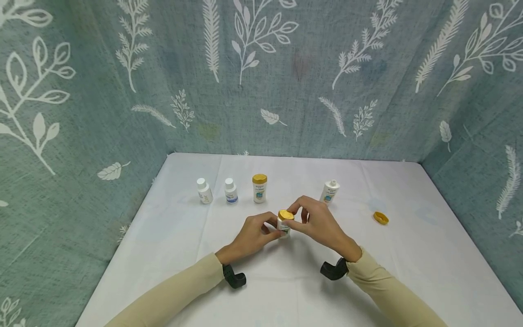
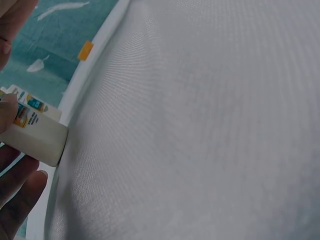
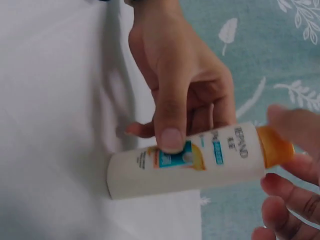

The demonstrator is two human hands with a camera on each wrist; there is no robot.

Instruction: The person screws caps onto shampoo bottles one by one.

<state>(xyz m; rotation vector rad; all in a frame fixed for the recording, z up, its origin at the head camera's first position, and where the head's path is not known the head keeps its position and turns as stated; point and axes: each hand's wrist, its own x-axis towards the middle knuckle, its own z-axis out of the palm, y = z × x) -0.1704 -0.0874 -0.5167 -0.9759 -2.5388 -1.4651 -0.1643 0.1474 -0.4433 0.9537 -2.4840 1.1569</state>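
Near the middle of the table stands a white bottle [image 1: 283, 226] with a gold-yellow cap [image 1: 286, 215]. My left hand [image 1: 255, 235] grips the bottle's body from the left, its thumb across the printed label in the right wrist view. The thumb and fingers of my right hand [image 1: 316, 221] pinch the cap from the right. In the right wrist view the cap [image 3: 276, 146] sits on the neck end; whether it is screwed tight cannot be told. The bottle's base [image 2: 52, 145] touches or nearly touches the tabletop in the left wrist view.
Behind the hands stand two small white-capped bottles [image 1: 204, 191] [image 1: 231, 191] and a yellow-capped white bottle [image 1: 259, 189]. A white bottle without a yellow cap [image 1: 330, 190] stands behind my right hand. A loose yellow cap [image 1: 381, 218] lies at the right. Patterned cloth [image 1: 286, 131] hangs around the white table [image 1: 269, 299].
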